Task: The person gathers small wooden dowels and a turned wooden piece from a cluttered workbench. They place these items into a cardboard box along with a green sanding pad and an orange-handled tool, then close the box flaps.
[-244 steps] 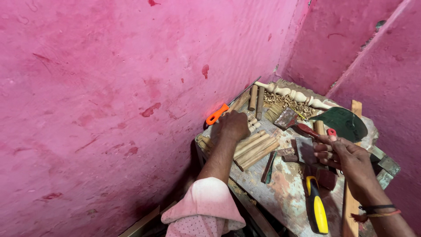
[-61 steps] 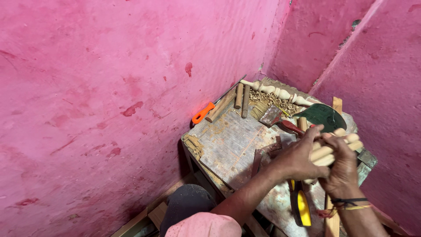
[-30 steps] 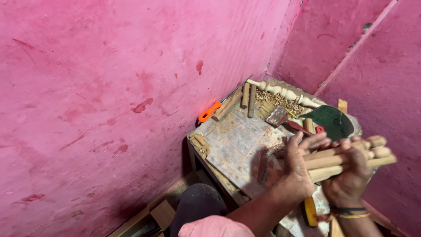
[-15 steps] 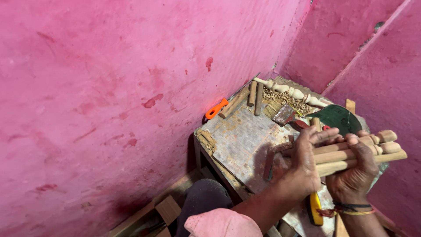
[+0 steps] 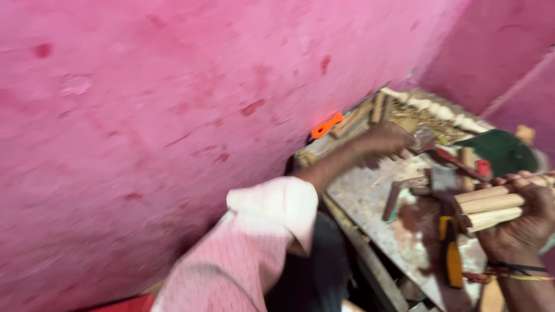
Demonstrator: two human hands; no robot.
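Left arm, in a pale pink rolled-up sleeve, is extended forward and across, with the left hand (image 5: pixel 388 140) lowered palm-down, fingers loosely curled; blur hides whether it grips anything. Right hand (image 5: pixel 520 222) is raised at the right edge, fingers wrapped closed, with thread bands at the wrist.

Worn workbench (image 5: pixel 370 199) against pink wall. On it: orange handle (image 5: pixel 326 125) at 10 o'clock, turned spindle (image 5: pixel 439 111) at 12, yellow-handled tool (image 5: pixel 451 254) at 5.
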